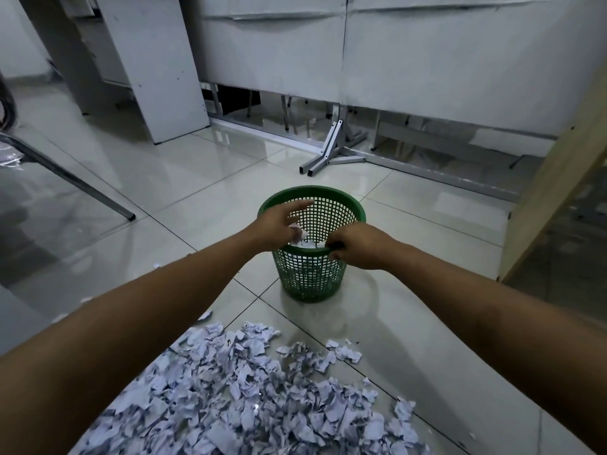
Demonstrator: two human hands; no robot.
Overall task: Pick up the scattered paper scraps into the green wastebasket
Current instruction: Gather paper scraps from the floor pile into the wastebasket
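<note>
Over the basket: both hands are out above the green wastebasket (pixel 312 254), which stands upright on the tiled floor (pixel 184 178), mid-scene
Left hand: the left hand (pixel 279 226) hangs over the near-left rim, fingers spread and loose, reaching across the opening; a small white scrap (pixel 297 234) sits right under its fingers, whether pinched or falling I cannot tell
Right hand: the right hand (pixel 356 246) is at the near-right rim, fingers curled round the rim's edge, gripping it
Inside the basket: white paper already lies in there, showing through the mesh wall
Paper scraps: the big pile of paper scraps (pixel 262 389) spreads over the near floor, just short of the basket, with a few loose bits off to its left and right
Far side: white panels on a metal foot (pixel 325 156) run along the back; a metal leg (pixel 69 178) slants across the far left
</note>
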